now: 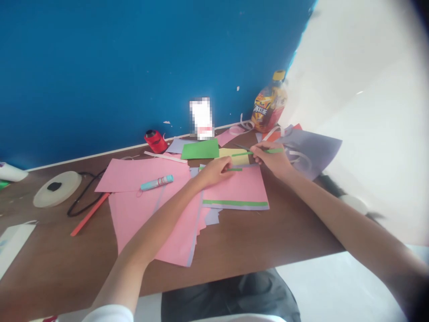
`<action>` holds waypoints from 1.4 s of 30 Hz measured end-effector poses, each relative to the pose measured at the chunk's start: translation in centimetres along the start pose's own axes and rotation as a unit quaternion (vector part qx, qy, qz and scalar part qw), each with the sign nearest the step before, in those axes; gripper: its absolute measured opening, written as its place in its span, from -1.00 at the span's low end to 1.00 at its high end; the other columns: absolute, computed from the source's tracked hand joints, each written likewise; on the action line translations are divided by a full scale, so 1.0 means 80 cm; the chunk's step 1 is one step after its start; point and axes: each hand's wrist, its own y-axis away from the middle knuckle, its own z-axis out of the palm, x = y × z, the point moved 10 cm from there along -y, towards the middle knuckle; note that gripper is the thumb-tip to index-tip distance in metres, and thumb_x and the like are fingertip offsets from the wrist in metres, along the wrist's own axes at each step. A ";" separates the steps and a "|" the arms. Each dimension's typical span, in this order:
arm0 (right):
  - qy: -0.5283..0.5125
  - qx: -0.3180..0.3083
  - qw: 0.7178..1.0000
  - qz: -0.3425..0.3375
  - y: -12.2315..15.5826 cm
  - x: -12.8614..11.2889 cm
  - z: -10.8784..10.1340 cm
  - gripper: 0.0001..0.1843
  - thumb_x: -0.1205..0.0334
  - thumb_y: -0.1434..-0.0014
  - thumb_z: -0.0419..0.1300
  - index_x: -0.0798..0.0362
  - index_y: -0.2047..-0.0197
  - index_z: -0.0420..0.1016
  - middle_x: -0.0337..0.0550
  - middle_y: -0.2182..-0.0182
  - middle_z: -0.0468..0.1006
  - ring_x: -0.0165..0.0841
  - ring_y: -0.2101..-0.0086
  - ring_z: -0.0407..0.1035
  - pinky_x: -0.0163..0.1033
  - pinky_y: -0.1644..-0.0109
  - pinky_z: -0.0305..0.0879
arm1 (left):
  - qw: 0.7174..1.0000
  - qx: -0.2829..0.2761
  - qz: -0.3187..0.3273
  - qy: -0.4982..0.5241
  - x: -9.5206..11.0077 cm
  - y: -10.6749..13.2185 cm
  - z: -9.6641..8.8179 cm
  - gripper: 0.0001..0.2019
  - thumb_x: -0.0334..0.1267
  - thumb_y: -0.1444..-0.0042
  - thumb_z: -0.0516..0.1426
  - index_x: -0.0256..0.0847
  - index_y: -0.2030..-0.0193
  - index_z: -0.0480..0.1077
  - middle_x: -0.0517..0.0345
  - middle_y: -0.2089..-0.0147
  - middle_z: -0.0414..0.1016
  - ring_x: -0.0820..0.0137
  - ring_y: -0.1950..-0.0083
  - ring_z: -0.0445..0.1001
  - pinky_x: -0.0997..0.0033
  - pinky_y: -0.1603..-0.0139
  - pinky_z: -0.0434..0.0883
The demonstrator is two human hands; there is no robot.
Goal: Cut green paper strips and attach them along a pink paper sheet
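My left hand [219, 171] rests with curled fingers on the upper edge of a pink sheet [237, 185], pressing on a green paper strip [237, 170] that shows beyond the fingertips. Along the sheet's lower edge runs another green strip [234, 202], with a pale violet border below it. To the right, my right hand [273, 158] is closed on a thin dark pointed tool [241, 146], whose handle is hidden in the palm. A loose green strip [240, 154] passes by the same fingers; whether they grip it too is unclear.
Pink sheets [144, 223] bearing a blue glue stick [157, 182] lie at left. Behind are a green card [201, 149], a red spool [156, 141] and a drink bottle [270, 105]. Violet paper [315, 150] lies at right. A tape roll [56, 190] and red strip [90, 214] are further left.
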 end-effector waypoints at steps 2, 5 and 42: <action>-0.029 -0.016 0.999 0.026 -0.002 0.010 0.002 -0.70 -0.02 -0.08 0.32 0.06 0.40 0.50 -0.23 0.56 0.45 -0.47 0.57 0.31 -0.35 0.54 0.25 | 0.998 0.001 -0.006 -0.066 -0.002 0.000 -0.001 -0.75 -0.07 -0.19 0.09 -0.17 0.37 0.19 0.23 0.41 0.28 0.45 0.41 0.19 0.40 0.39 0.06; -0.044 -0.046 0.997 0.052 -0.002 0.019 0.009 -0.67 -0.05 -0.08 0.33 0.07 0.34 0.49 -0.23 0.55 0.47 -0.47 0.57 0.33 -0.37 0.54 0.26 | 0.990 0.019 -0.036 -0.131 -0.013 -0.001 -0.006 -0.77 -0.08 -0.23 0.04 -0.16 0.36 0.22 0.20 0.41 0.33 0.42 0.42 0.22 0.37 0.39 0.05; -0.054 -0.087 0.982 0.161 0.014 0.031 0.033 -0.80 0.17 0.01 0.32 0.07 0.49 0.41 -0.32 0.65 0.33 -0.58 0.70 0.06 -0.38 0.68 -0.23 | 0.989 0.043 -0.016 -0.143 -0.015 0.000 -0.004 -0.63 -0.02 -0.28 -0.02 -0.10 0.01 0.52 0.07 0.23 0.47 0.33 0.26 0.40 0.38 0.31 0.18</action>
